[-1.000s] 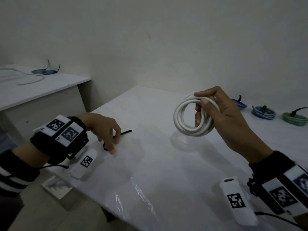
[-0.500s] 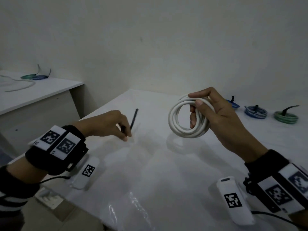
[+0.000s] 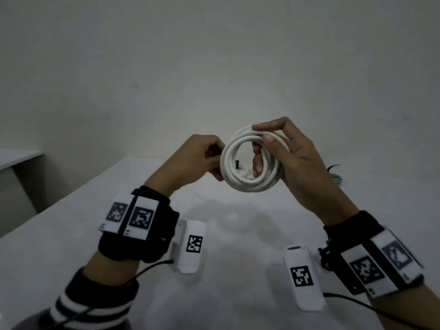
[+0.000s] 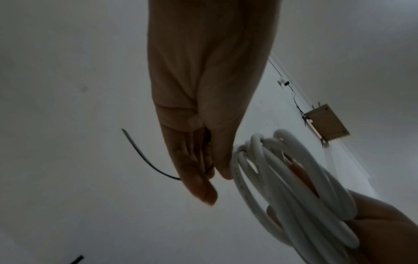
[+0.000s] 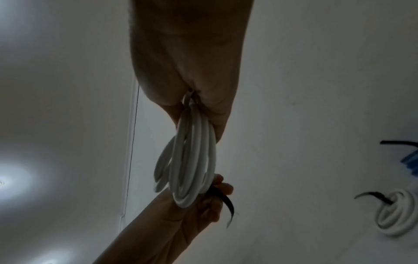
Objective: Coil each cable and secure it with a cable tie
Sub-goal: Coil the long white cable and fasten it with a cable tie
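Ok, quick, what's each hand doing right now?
Left hand: pinching the black cable tie.
Right hand: gripping the white cable coil.

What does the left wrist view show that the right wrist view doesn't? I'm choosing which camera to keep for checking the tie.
Only the left wrist view shows the black cable tie's long free tail curving away from the left hand, plus a box on the wall.

Only the right wrist view shows an already tied white coil and a blue coil at the frame edge.

Both show the white cable coil gripped by the right hand, with the left hand's fingers pinching the tie against its rim.
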